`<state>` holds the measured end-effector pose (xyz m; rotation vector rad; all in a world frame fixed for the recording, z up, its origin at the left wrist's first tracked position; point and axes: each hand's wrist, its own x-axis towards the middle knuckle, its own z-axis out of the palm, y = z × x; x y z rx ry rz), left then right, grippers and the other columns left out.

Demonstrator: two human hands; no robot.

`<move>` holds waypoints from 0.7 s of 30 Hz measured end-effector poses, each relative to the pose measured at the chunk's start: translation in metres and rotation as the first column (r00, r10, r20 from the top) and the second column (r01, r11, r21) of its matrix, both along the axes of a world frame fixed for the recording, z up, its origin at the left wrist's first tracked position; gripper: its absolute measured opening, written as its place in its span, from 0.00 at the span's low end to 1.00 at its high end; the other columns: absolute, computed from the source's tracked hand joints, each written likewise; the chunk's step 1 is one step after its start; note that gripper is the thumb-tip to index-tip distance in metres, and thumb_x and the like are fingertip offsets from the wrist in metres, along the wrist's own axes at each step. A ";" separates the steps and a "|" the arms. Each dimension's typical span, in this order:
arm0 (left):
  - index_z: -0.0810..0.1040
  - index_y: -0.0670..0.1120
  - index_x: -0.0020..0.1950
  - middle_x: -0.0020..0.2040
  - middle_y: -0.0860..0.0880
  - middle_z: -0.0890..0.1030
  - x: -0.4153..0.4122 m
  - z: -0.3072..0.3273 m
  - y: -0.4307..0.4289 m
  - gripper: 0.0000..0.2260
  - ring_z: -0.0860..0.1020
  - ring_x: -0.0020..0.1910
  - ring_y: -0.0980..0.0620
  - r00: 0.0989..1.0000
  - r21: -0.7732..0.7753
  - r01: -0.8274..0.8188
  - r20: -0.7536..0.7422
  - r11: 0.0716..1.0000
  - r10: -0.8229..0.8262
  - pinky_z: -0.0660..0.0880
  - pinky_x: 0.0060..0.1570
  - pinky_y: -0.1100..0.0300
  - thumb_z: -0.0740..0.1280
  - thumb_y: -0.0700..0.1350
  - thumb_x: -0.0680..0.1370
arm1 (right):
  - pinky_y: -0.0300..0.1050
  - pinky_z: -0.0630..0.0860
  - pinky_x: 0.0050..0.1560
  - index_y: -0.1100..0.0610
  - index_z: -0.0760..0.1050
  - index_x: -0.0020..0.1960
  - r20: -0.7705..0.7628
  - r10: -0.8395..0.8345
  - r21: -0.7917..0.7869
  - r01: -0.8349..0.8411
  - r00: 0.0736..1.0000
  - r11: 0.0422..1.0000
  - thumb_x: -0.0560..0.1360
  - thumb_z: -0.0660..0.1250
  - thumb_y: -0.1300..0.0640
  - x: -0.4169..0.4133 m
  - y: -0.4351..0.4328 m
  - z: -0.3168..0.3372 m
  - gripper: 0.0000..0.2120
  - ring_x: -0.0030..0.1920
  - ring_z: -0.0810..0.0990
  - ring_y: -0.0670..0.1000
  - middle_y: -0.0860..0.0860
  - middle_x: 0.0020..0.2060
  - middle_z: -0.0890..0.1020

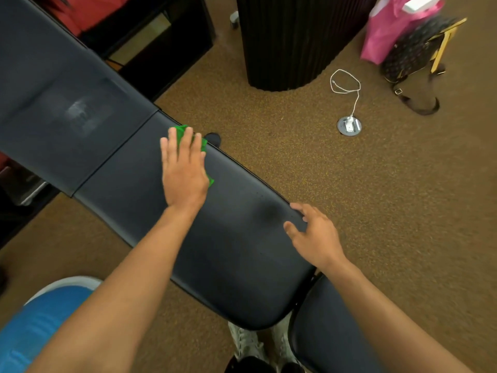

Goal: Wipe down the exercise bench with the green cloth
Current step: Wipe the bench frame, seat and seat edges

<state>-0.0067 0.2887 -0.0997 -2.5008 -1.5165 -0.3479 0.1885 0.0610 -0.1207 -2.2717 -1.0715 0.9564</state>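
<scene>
The black padded exercise bench (pixel 129 168) runs diagonally from the upper left to the lower middle, in two sections with a seam between them. My left hand (pixel 184 170) lies flat with straight fingers on the green cloth (pixel 180 130), pressing it onto the seat pad near its far edge. Only the cloth's edges show around my fingers and palm. My right hand (pixel 313 235) rests on the pad's right edge with loosely spread fingers, holding nothing.
Brown carpet surrounds the bench. A black ribbed column (pixel 290 41) stands beyond it, with a white cable (pixel 345 82) plugged into a floor socket (pixel 349 125). A pink bag (pixel 387 33) and a dark patterned bag (pixel 414 52) lie at the upper right. A second dark pad (pixel 328 335) sits at the lower right.
</scene>
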 end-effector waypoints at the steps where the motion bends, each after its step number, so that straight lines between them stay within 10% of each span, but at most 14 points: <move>1: 0.71 0.41 0.78 0.79 0.42 0.71 0.014 -0.005 -0.006 0.21 0.61 0.82 0.34 1.000 -0.012 0.019 -0.019 1.000 -0.019 0.53 0.83 0.38 0.54 0.47 0.88 | 0.51 0.74 0.66 0.45 0.71 0.73 -0.011 -0.005 -0.002 0.005 1.000 1.000 0.79 0.69 0.47 -0.002 -0.003 -0.003 0.23 0.67 0.76 0.52 0.46 0.67 0.77; 10: 0.56 0.43 0.85 0.85 0.43 0.58 0.020 -0.075 -0.118 0.43 0.51 0.84 0.34 0.775 -0.251 0.491 -0.312 0.834 -0.550 0.50 0.83 0.38 0.74 0.55 0.78 | 0.51 0.74 0.66 0.46 0.72 0.73 -0.004 -0.050 -0.025 0.050 0.999 0.998 0.78 0.70 0.47 0.005 -0.025 -0.011 0.24 0.67 0.76 0.52 0.46 0.68 0.77; 14: 0.64 0.45 0.83 0.84 0.46 0.63 -0.037 -0.061 -0.114 0.32 0.56 0.84 0.38 0.656 -0.273 0.639 -0.295 0.719 -0.695 0.56 0.82 0.38 0.68 0.49 0.80 | 0.47 0.71 0.66 0.46 0.72 0.73 0.023 -0.054 -0.042 0.055 0.998 0.998 0.78 0.70 0.47 0.022 -0.037 -0.011 0.24 0.68 0.75 0.52 0.46 0.67 0.78; 21: 0.69 0.42 0.81 0.81 0.43 0.68 -0.031 -0.036 -0.056 0.22 0.59 0.83 0.37 0.905 -0.114 0.372 -0.176 0.921 -0.387 0.54 0.82 0.38 0.57 0.45 0.87 | 0.47 0.69 0.66 0.47 0.70 0.75 0.031 -0.076 -0.102 0.079 0.997 0.992 0.78 0.70 0.48 0.028 -0.053 -0.018 0.26 0.71 0.72 0.55 0.48 0.70 0.76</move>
